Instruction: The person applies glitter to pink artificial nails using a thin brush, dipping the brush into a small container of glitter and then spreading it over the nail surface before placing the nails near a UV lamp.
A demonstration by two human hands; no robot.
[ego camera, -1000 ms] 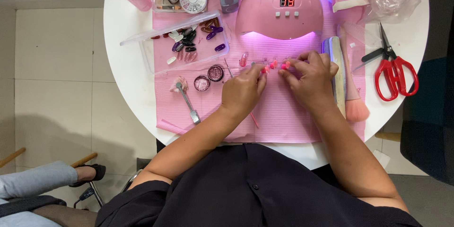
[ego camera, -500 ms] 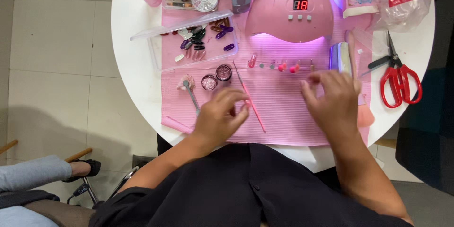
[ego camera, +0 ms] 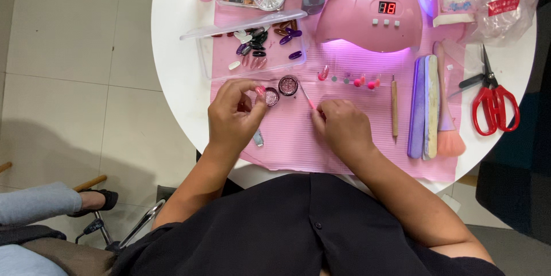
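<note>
One small pink nail tip (ego camera: 260,90) is being pinched at the left hand (ego camera: 232,116) fingertips, just above a glitter pot (ego camera: 270,97). At three o'clock, a thin pink brush (ego camera: 308,98) is being gripped by the right hand (ego camera: 341,129), its long axis pointing toward eleven o'clock.

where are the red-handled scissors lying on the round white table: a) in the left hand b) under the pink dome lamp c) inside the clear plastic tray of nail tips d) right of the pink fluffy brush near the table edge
d: the red-handled scissors lie on the bare white table to the right of the pink fluffy brush, near the table's rim and off the pink mat.
</note>
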